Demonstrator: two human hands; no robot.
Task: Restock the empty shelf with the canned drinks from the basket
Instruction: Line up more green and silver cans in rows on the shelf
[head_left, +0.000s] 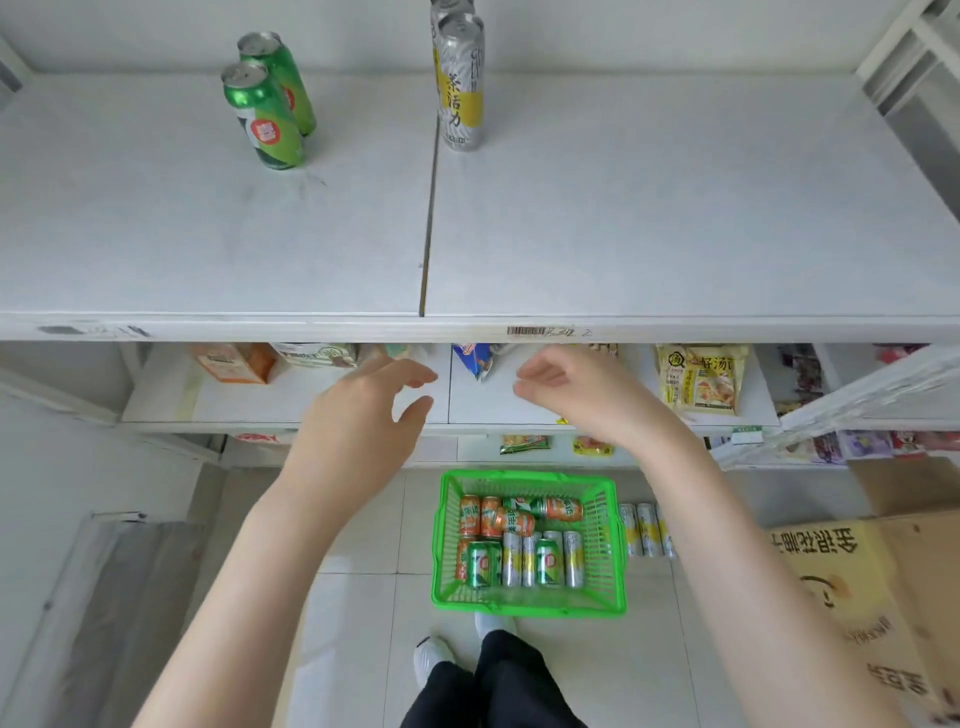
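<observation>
The left hand (363, 415) and right hand (566, 389) are held above the basket (524, 475), grips loosely open, empty; its cans (511, 558) are laid flat.

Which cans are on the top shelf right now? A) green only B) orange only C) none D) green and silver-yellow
D: green cans stand on the left panel of the shelf and silver-yellow cans stand by its seam; orange cans are only in the basket.
</observation>
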